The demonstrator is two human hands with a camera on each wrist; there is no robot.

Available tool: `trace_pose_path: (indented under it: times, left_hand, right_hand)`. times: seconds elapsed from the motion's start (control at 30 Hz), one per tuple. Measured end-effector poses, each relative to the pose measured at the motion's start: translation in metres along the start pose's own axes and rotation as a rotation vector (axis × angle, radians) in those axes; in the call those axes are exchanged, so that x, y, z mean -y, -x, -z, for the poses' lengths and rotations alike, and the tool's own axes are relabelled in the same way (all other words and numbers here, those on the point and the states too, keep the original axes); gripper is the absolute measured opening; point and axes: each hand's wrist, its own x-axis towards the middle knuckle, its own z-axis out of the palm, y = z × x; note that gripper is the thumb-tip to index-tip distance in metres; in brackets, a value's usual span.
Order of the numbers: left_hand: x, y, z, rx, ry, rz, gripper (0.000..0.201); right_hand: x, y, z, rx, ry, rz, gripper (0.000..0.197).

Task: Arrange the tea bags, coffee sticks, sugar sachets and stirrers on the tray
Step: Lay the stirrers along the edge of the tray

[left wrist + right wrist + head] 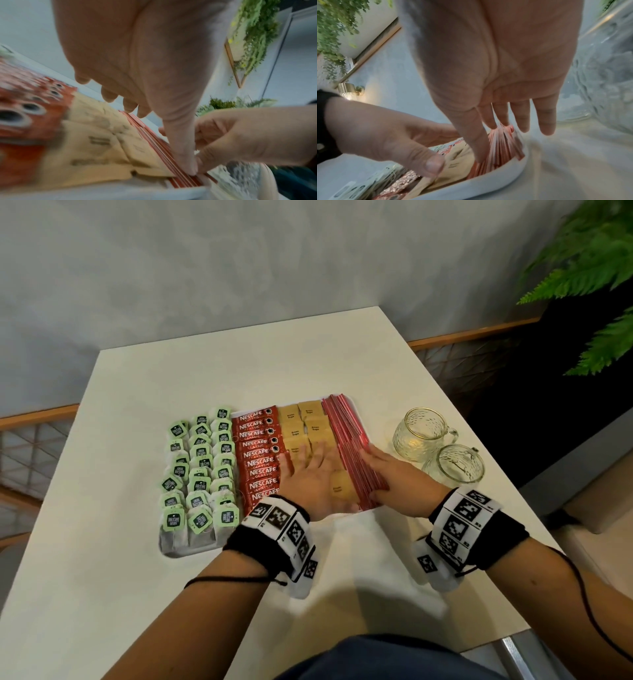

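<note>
A white tray [191, 553] holds green-tagged tea bags [200, 470] on the left. Beside them lie red coffee sticks [258, 453], then tan sugar sachets [301, 422], then a stack of red stirrers [346, 433] along the right edge. My left hand [308, 470] lies flat on the near sachets with straight fingers, its thumb [187, 162] down against the stirrers [154, 142]. My right hand [383, 470] rests with straight fingers along the stirrers' outer side. Its thumb [476, 148] presses on the stirrers [503, 148] by the tray rim [488, 180]. The left hand is blurred.
Two empty glass cups [419, 433] [454, 465] stand on the white table just right of the tray, close to my right hand. A fern [589, 268] hangs past the table's far right corner. Bare tabletop [239, 361] lies behind the tray.
</note>
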Motion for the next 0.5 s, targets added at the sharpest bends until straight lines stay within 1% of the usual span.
trace_pose_path:
  times: [0.07, 0.17, 0.23, 0.3, 0.33, 0.4, 0.5]
  left_hand:
    - [0.024, 0.018, 0.001, -0.031, 0.045, 0.073, 0.128]
    - [0.064, 0.048, -0.002, -0.122, 0.120, 0.232, 0.141]
    - [0.088, 0.069, -0.002, -0.173, 0.165, 0.330, 0.147]
    - [0.107, 0.086, -0.002, -0.170, 0.187, 0.433, 0.155]
    - [0.114, 0.092, -0.004, -0.153, 0.212, 0.480, 0.159]
    - [0.123, 0.102, -0.007, -0.130, 0.287, 0.546, 0.165]
    - [0.129, 0.109, -0.012, -0.160, 0.296, 0.567, 0.163]
  right_hand:
    - [0.003, -0.001, -0.005, -0.035, -0.068, -0.033, 0.100]
    - [0.004, -0.005, -0.016, -0.073, -0.176, -0.078, 0.128]
    - [0.008, -0.008, -0.023, -0.065, -0.180, -0.145, 0.145]
    - [0.015, -0.007, -0.027, -0.044, -0.166, -0.207, 0.157]
    - [0.018, -0.006, -0.027, -0.037, -0.151, -0.222, 0.161]
    - [0.026, -0.002, -0.027, -0.035, -0.125, -0.228, 0.161]
    - [0.030, -0.002, -0.028, -0.073, -0.108, -0.222, 0.159]
